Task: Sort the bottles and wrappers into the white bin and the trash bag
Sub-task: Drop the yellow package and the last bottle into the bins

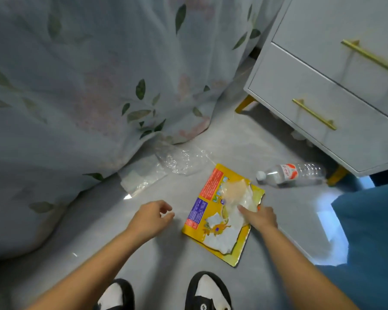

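Observation:
A torn yellow wrapper [207,211] with red and purple print lies flat on the grey floor in front of my shoes. On top of it sits a crumpled clear wrapper [238,193]. My right hand [261,217] reaches onto the yellow wrapper's right edge, its fingers touching the clear wrapper. My left hand [151,217] hovers just left of the yellow wrapper with loosely curled fingers and holds nothing. A clear plastic bottle [291,173] with a red label and white cap lies on its side further right. Two more clear plastic wrappers [182,159] [141,177] lie by the bedspread's hem.
A floral bedspread [87,86] hangs down on the left and back. A white nightstand [336,90] with gold handles and legs stands at the right, close to the bottle. Blue fabric [372,231] fills the lower right. My two black-and-white shoes [207,291] are at the bottom.

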